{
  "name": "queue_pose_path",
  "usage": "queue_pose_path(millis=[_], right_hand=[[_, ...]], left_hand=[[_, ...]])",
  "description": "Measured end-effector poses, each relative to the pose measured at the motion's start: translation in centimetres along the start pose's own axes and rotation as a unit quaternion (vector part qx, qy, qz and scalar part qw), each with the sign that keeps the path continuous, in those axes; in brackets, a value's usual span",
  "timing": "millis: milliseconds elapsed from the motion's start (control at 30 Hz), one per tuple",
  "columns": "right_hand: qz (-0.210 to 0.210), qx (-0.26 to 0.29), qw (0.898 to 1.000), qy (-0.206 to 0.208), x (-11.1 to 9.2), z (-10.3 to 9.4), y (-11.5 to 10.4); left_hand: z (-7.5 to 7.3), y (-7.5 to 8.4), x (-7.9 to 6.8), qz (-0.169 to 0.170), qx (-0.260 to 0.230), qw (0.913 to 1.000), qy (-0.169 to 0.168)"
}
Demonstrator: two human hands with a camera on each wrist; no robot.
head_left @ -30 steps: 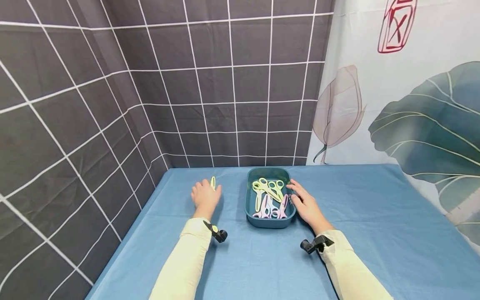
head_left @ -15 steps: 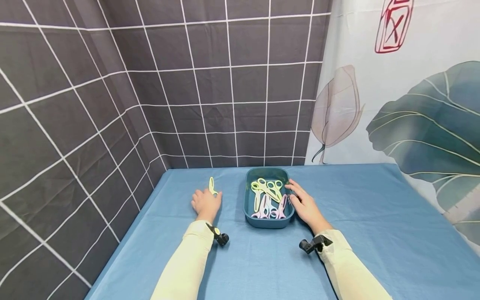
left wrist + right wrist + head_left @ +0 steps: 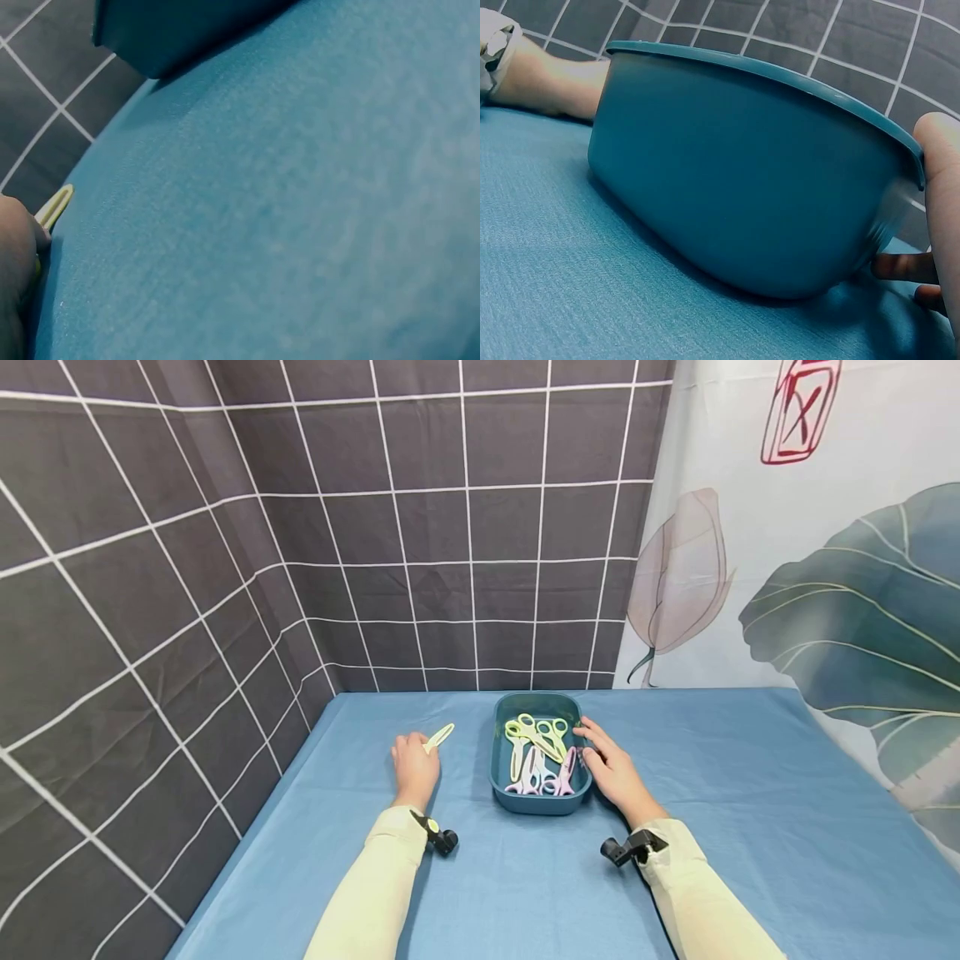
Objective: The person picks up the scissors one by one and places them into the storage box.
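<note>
My left hand (image 3: 416,768) grips a pair of yellow-green scissors (image 3: 438,737) low over the blue cloth, left of the bin. Its closed blades stick out past the fingers; the handles are hidden in the hand. In the left wrist view the blade tip (image 3: 60,205) shows at the left edge. A dark teal plastic bin (image 3: 542,804) holds several scissors: yellow-green scissors (image 3: 553,739) towards the back, pink and pale blue scissors (image 3: 542,777) at the front. My right hand (image 3: 613,774) holds the bin's right side, thumb by the rim, other fingers (image 3: 900,266) against the outer wall.
Blue cloth (image 3: 720,752) covers the table. A dark gridded curtain (image 3: 450,543) hangs behind and to the left, and a white leaf-printed curtain (image 3: 697,577) at the right. Black wrist cameras (image 3: 444,841) sit on both sleeves.
The scissors in my left hand have swung from pointing straight away to pointing right towards the bin. The left hand has shifted slightly nearer. My right hand stays at the bin.
</note>
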State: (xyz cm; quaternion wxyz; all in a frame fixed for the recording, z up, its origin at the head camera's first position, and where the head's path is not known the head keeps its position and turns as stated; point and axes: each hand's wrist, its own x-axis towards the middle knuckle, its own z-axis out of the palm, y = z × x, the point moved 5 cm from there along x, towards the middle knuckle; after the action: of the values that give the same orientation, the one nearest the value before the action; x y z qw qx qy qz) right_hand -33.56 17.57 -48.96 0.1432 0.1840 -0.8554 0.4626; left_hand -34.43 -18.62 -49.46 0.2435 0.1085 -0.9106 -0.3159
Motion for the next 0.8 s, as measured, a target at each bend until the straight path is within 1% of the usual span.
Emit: queue_pose_path(millis=[67, 100, 233, 300, 367, 600, 800], right_hand=[[-0.001, 0.0, 1.0, 0.002, 0.04, -0.06, -0.02], [-0.001, -0.002, 1.0, 0.003, 0.04, -0.06, 0.03], [0.0, -0.008, 1.0, 0.001, 0.02, -0.03, 0.18], [0.002, -0.007, 1.0, 0.001, 0.01, -0.05, 0.2], [0.003, -0.005, 1.0, 0.001, -0.08, -0.1, 0.21], [0.007, -0.012, 1.0, -0.003, -0.25, 0.07, 0.39], [0.002, -0.002, 1.0, 0.001, -0.12, -0.01, 0.1]], left_hand=[[-0.15, 0.06, -0.01, 0.004, -0.041, 0.9991, 0.013], [-0.2, 0.02, -0.02, 0.001, -0.057, 0.9982, 0.018], [-0.43, -0.06, -0.12, -0.003, -0.109, 0.9931, 0.042], [-0.57, 0.03, -0.14, -0.004, -0.128, 0.9906, 0.046], [-0.63, 0.18, -0.28, -0.004, -0.142, 0.9889, 0.044], [-0.45, 0.12, -0.85, -0.034, -0.18, 0.983, 0.011], [-0.41, 0.14, -0.8, -0.04, -0.215, 0.9758, 0.008]])
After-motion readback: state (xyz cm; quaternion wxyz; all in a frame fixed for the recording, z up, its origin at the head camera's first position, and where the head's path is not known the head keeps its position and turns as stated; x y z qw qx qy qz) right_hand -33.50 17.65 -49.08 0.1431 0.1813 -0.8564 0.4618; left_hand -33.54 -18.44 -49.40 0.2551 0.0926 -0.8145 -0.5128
